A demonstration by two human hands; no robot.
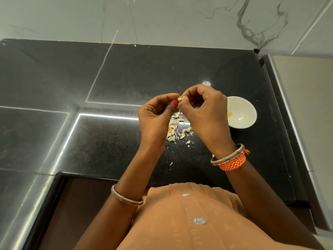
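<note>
Fingers of my left hand (155,118) and right hand (204,110) pinch a garlic clove (179,99), seemingly mid-peel; skins (173,131) litter the desk (126,78), bowl (241,105) nearly empty.

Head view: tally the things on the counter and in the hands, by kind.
Clove, pinched between left hand and right hand: 1
White bowl: 1
Yellow piece in the bowl: 1
Heap of peels: 1
Total: 4

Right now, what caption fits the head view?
Left hand and right hand pinch a pale clove above peel scraps, white bowl nearby.
</note>
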